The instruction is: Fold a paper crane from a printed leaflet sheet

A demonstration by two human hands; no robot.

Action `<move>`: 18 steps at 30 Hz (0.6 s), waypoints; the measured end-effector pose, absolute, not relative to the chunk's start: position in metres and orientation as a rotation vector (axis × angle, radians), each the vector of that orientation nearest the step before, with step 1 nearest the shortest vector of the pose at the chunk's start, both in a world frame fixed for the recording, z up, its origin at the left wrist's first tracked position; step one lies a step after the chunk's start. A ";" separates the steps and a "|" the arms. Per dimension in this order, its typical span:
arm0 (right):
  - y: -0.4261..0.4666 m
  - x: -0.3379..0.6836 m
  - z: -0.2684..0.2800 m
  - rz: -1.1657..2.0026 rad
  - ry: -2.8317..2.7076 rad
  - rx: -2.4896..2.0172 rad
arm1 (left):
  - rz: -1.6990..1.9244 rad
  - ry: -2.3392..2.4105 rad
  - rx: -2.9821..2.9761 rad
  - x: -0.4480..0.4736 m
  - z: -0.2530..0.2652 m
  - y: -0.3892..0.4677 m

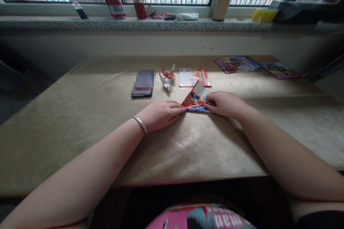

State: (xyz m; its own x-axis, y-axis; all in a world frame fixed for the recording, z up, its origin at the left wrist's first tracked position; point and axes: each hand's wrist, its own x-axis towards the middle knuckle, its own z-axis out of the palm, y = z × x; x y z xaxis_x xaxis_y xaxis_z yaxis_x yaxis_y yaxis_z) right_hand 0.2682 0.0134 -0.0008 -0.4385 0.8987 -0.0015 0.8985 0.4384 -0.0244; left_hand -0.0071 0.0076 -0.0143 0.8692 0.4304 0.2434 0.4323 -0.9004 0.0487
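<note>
A printed sheet of paper (192,97), red with cartoon figures and a white patch, lies partly folded on the table, its peak pointing away from me. Along its near edge runs a blue folded strip. My left hand (164,115), a silver bangle at its wrist, lies flat with fingers stretched out, their tips on the paper's left corner. The right side of the paper is pinched in my right hand (224,103), whose fingers cover that end. Just beyond are folded paper figures (168,76), like cranes, and a stack of red and white leaflets (194,77).
A phone (143,83), its screen blurred, lies left of the figures. Colourful leaflets (238,64) and another pile (279,69) sit at the back right of the table (80,121). On the sill stand a red can (114,4), a red bottle (140,10) and a yellow object (264,15).
</note>
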 end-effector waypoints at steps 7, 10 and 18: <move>0.006 0.255 -0.002 -0.327 -2.656 -1.414 | -0.396 -0.740 -2.982 -0.004 -0.017 0.006; 0.004 0.245 -0.004 -0.359 -2.685 -1.311 | -0.395 -0.741 -2.939 -0.003 -0.018 0.005; -0.004 0.226 -0.006 -0.475 -2.584 -1.456 | -0.379 -0.718 -2.907 -0.001 -0.017 0.004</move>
